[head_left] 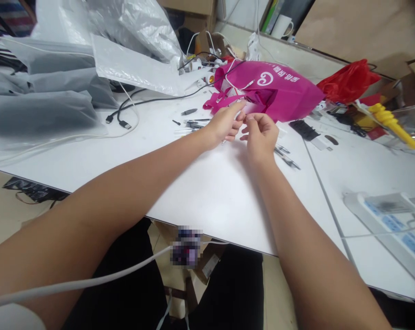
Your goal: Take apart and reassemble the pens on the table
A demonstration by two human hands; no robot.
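Observation:
My left hand is closed, fingers curled round something slim and pale, perhaps a pen barrel. Only a small tip shows below the fingers. Close beside it, my right hand pinches thumb and forefinger together near the left thumb. What lies in that pinch is too small to make out. Left of the hands, several pens and slim pen parts lie on the white table, with a dark grey pen piece behind them. More pens lie right of my right wrist.
A magenta bag lies behind the hands. Grey plastic bags and black cable plugs are on the left. A white power strip stands at right, near a table seam. A white cable crosses over my lap.

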